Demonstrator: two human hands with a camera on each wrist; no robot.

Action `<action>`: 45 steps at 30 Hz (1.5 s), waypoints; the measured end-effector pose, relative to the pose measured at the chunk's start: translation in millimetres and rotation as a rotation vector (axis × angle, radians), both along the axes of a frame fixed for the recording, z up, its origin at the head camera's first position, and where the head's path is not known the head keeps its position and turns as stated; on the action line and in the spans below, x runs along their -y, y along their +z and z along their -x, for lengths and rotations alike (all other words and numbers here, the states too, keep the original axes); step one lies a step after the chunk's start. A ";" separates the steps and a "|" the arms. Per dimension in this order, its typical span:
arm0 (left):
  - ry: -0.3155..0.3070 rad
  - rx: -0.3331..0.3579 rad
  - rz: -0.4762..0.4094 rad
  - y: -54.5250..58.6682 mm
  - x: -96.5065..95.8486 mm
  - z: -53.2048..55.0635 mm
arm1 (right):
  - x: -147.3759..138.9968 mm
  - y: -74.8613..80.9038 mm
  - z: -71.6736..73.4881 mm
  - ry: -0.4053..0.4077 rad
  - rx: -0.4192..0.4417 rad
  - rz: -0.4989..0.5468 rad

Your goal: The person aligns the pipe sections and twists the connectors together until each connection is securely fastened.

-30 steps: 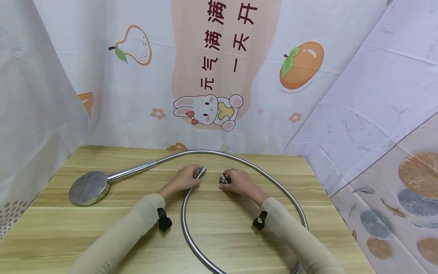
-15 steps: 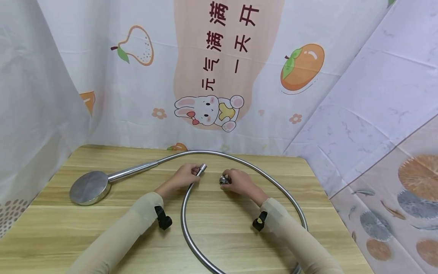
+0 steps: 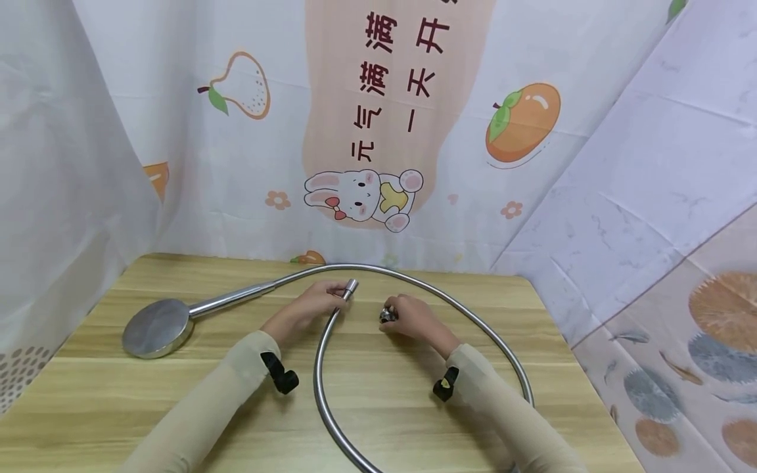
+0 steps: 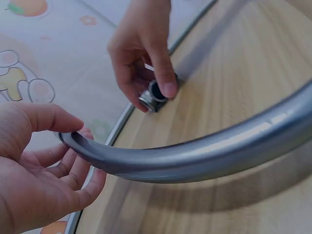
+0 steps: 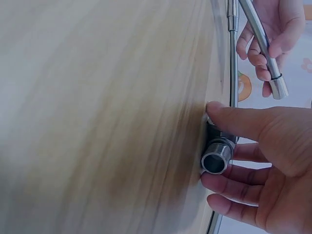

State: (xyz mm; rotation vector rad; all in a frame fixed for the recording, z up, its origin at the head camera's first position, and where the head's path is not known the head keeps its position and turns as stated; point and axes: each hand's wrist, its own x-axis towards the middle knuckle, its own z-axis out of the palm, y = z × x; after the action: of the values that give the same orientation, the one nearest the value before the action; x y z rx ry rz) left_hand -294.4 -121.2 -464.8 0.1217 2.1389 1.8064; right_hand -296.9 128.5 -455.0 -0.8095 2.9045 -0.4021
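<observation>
On the left side of the head view, a round, flat shower head (image 3: pixel 155 327) lies on the wood table (image 3: pixel 118 420). Its shiny handle (image 3: pixel 230 299) points up and to the right. From there a long silver hose (image 3: pixel 321 387) curves over the middle, bends down the right side and goes under my right sleeve (image 3: pixel 514 414). Its other part comes up from the bottom edge to my left hand (image 3: pixel 316 302), near the middle. My left thumb and fingers pinch the hose just below its metal end (image 3: pixel 351 286), which tips up and to the right. Just right of the middle, my right hand (image 3: pixel 414 318) pinches a small metal fitting (image 3: pixel 387 315), low by the table. The metal end and the fitting are near each other, but apart. At the far right hangs a cloth (image 3: pixel 618 358).
</observation>
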 end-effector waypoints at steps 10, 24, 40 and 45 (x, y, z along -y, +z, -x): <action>-0.017 0.037 -0.100 12.5 1.6 7.7 | 1.9 0.2 6.2 0.024 0.034 0.000; -0.107 -0.103 -0.021 37.5 4.5 12.2 | -8.5 3.0 25.3 0.067 0.221 0.284; -0.136 -0.127 -0.050 58.1 11.7 10.3 | -18.2 22.8 37.3 0.002 0.470 0.713; -0.165 -0.127 -0.136 58.1 10.0 7.3 | -14.7 30.9 36.3 -0.032 0.562 0.876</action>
State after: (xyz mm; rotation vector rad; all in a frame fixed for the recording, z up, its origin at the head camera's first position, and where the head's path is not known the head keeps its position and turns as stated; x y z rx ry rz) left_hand -301.7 -131.2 -406.7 0.4436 2.0203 1.8896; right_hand -333.2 143.2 -424.1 -0.5665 2.1481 -1.6496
